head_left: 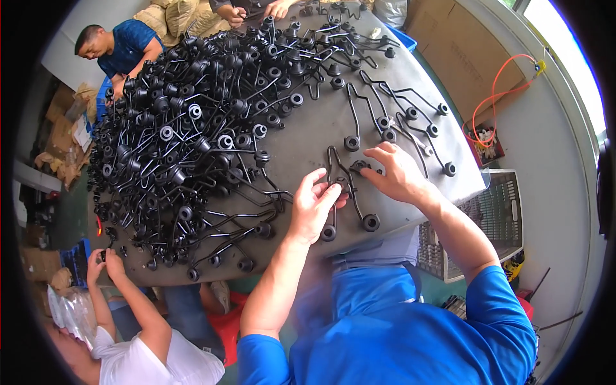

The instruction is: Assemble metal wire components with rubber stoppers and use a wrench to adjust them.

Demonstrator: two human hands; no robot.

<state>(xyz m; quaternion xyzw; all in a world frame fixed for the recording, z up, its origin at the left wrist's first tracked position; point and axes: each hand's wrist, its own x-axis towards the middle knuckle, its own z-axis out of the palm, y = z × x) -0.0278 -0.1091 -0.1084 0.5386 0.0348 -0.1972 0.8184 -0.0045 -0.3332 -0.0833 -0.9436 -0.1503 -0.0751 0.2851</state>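
My left hand [314,206] is closed, thumb and fingers pinching a bent black metal rod [357,196] near its middle. The rod's narrow bend points away from me, and round rubber bushings [371,222] sit at its near ends. My right hand [399,173] is just to the right, its fingertips closed on a small black rubber bushing [358,165] beside the rod. Beyond my right hand, several similar bent rods [355,112] lie spread out with bushings on their ends.
A large heap of black rods and bushings [192,122] covers the grey table's [292,157] left and middle. Co-workers sit at far left [135,48] and near left [151,333]; another's hands [276,9] show at the far edge. A grey plastic crate [507,224] stands right.
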